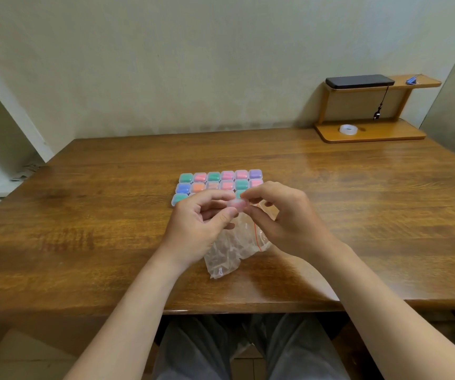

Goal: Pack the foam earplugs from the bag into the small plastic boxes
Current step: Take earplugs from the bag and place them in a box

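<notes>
Holding one small clear plastic box (238,204) between both hands, just above the bench (84,215). My left hand (201,215) pinches its left end with thumb and forefinger, and my right hand (284,215) grips the right end with its fingertips. Something pink sits inside the box. It looks like a foam earplug, but it's kinda blurry, so I can't tell if the lid is fully shut.

Right under my hands the clear zip bag (232,248) lies crumpled on the bench, its red seal line running near my right wrist.

Just behind my hands sits the block of filled boxes (221,181), packed edge to edge in rows. The back row goes green, pink, green, pink, pink, purple. The nearest row is partly hidden by my fingers.

Way off at the back right corner there's a wooden desk shelf (371,135) with a roll of clear tape (348,129) on its base and a flat black gadget (359,81) on top.
</notes>
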Action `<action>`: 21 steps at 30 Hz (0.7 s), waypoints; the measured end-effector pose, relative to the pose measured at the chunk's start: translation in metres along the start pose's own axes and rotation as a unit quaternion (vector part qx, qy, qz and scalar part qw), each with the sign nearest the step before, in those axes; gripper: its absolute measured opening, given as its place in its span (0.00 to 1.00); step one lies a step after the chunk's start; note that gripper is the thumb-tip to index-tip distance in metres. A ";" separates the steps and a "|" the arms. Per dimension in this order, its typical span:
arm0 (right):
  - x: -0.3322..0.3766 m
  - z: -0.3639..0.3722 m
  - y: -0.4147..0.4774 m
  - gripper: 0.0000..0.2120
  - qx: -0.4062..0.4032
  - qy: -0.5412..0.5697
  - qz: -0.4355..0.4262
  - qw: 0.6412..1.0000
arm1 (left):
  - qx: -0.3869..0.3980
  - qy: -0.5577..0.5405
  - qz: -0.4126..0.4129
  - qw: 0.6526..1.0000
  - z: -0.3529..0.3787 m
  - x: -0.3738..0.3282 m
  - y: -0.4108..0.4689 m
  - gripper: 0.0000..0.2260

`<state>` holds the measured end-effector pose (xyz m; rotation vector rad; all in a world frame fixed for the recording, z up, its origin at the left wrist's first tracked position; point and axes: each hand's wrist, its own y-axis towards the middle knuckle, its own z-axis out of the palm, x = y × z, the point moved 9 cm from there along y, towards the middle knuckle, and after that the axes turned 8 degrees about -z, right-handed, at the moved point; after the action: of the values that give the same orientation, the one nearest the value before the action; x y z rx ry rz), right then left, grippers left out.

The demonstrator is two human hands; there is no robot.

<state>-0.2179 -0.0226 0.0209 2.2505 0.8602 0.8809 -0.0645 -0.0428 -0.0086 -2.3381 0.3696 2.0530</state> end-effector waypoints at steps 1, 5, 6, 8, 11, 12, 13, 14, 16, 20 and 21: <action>0.000 0.000 0.000 0.09 -0.003 -0.001 -0.002 1.000 | 0.000 -0.002 0.002 1.000 0.000 -0.001 0.000 0.10; 0.002 -0.001 0.000 0.09 -0.006 -0.001 -0.006 1.000 | 0.002 0.000 0.007 1.000 0.002 -0.002 0.000 0.10; 0.001 -0.001 0.000 0.09 -0.004 -0.001 -0.006 1.000 | 0.002 0.001 0.007 1.000 0.002 -0.003 0.000 0.09; 0.001 0.000 0.000 0.09 0.004 -0.002 -0.005 1.000 | 0.004 -0.002 0.009 1.000 0.003 -0.004 -0.001 0.09; 0.000 0.001 -0.001 0.10 0.004 0.006 -0.002 1.000 | 0.000 0.000 0.015 1.000 0.003 -0.005 -0.001 0.09; 0.000 0.000 -0.001 0.10 -0.002 0.013 -0.001 1.000 | -0.002 0.011 0.020 1.000 0.003 -0.006 0.000 0.09; 0.000 -0.002 -0.001 0.09 -0.010 0.019 0.000 1.000 | -0.003 0.027 0.026 0.999 0.003 -0.005 0.001 0.10; -0.001 -0.003 -0.001 0.09 -0.018 0.024 0.001 1.000 | -0.002 0.041 0.031 0.999 0.003 -0.005 0.002 0.10; -0.004 -0.005 -0.001 0.09 -0.026 0.029 0.007 0.999 | 0.000 0.052 0.038 0.998 0.005 -0.005 0.004 0.11; -0.016 -0.010 -0.001 0.08 -0.052 0.046 0.034 0.997 | -0.010 0.053 0.032 0.998 0.007 -0.004 0.010 0.20; -0.022 -0.012 -0.001 0.08 -0.061 0.047 0.046 0.996 | -0.017 0.069 0.028 0.997 0.007 -0.002 0.012 0.20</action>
<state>-0.2395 -0.0346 0.0190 2.1707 0.7276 1.0607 -0.0743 -0.0533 -0.0056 -2.5266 0.4095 1.9396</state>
